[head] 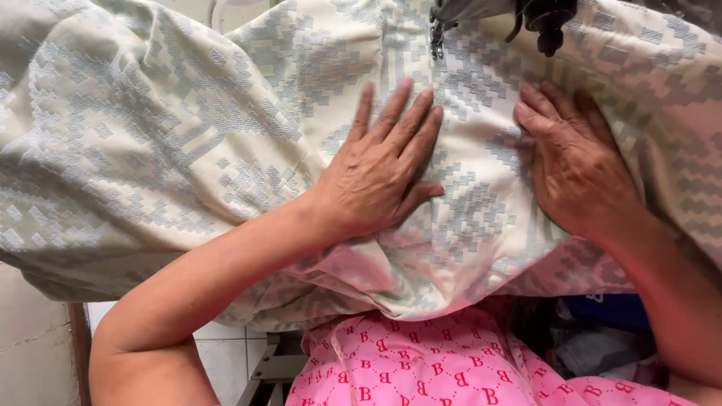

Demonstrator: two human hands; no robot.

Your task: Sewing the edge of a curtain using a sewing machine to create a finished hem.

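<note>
Two hands lie flat on a wide spread of cream cloth (pixel 188 128) woven with a grey blocky pattern. The left hand (pixel 380 169) rests near the middle, palm down, fingers stretched out and pointing to the far side, thumb tucked toward the right; it grips nothing. The right hand (pixel 575 162) lies just to the right of it, also open and pressed flat, its fingers angled toward the far left. Between the two hands runs a bare strip of cloth, and at the far end of that strip sits the dark metal part of a sewing machine (pixel 545 22), its needle area just beyond the fingertips.

The cloth fills nearly the whole scene, bunched in big folds at the far left and running out past the right edge. Its near edge hangs down in a loose curve over the person's lap, just above a pink garment (pixel 421 361) dotted with small red letters. Whatever carries the cloth is hidden beneath it, so I cannot tell where its edge lies.

Open room is scarce: folds crowd the left hand on its left, and the machine closes off the far side. At the near left, below the cloth, pale floor tiles (pixel 218 353) and a grey frame (pixel 274 368) show.
</note>
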